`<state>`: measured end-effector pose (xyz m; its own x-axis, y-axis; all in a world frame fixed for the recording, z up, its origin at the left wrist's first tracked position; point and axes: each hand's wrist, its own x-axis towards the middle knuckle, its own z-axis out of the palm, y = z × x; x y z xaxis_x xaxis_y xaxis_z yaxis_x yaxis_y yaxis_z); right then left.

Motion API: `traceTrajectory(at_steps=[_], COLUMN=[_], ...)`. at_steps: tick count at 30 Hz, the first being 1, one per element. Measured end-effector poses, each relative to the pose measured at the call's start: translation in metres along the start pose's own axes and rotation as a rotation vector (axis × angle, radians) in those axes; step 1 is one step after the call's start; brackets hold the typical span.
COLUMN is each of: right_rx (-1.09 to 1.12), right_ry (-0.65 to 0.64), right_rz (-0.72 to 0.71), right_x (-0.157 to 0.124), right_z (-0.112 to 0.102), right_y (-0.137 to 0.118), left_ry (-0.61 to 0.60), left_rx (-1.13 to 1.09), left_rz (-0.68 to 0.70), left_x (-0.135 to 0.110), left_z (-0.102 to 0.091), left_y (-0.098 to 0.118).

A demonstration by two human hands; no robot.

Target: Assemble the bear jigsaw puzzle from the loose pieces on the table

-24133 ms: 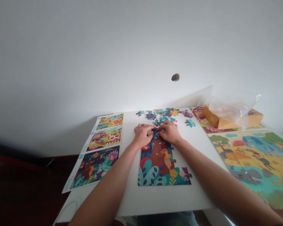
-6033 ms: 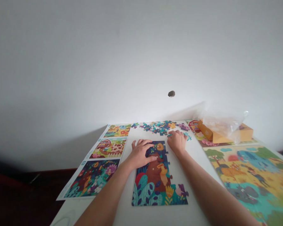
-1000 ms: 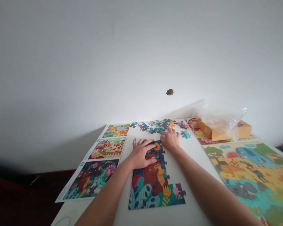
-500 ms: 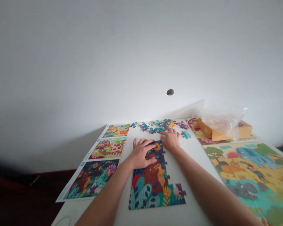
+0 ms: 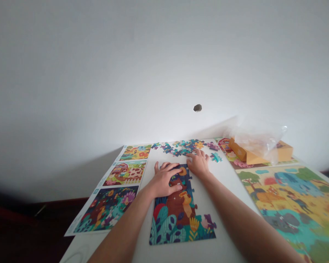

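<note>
A partly built jigsaw puzzle (image 5: 181,215) with a brown bear, leaves and flowers lies on the white table (image 5: 224,182) in front of me. My left hand (image 5: 164,179) lies flat on its upper left part, fingers spread. My right hand (image 5: 199,164) rests at the puzzle's top right edge, fingers curled down on the table just below a heap of loose puzzle pieces (image 5: 185,147). Whether it holds a piece is hidden. One teal piece (image 5: 216,157) lies apart to the right.
A sheet with three reference pictures (image 5: 117,186) lies on the left. A large finished animal puzzle (image 5: 290,201) covers the right side. An orange box (image 5: 259,153) under a clear plastic bag (image 5: 254,135) stands at the back right by the wall.
Over the last second the hands have barely moved. Compared with 24 seconds ago, the puzzle has more pieces at its top, including an orange round shape.
</note>
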<state>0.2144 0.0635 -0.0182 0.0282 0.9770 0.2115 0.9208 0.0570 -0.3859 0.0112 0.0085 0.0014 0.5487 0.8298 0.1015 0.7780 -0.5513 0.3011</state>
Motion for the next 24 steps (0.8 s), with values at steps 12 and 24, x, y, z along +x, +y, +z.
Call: traceTrajectory(at_steps=[12, 24], right_rx=[0.006, 0.086], right_ry=[-0.008, 0.089], right_rz=[-0.001, 0.134], right_x=[0.001, 0.018], right_z=[0.002, 0.009], right_y=[0.001, 0.004], left_ry=[-0.005, 0.081], left_rx=[-0.008, 0.003], left_rz=[-0.003, -0.014], left_x=[-0.001, 0.003], left_z=[-0.002, 0.002], left_y=[0.001, 0.009])
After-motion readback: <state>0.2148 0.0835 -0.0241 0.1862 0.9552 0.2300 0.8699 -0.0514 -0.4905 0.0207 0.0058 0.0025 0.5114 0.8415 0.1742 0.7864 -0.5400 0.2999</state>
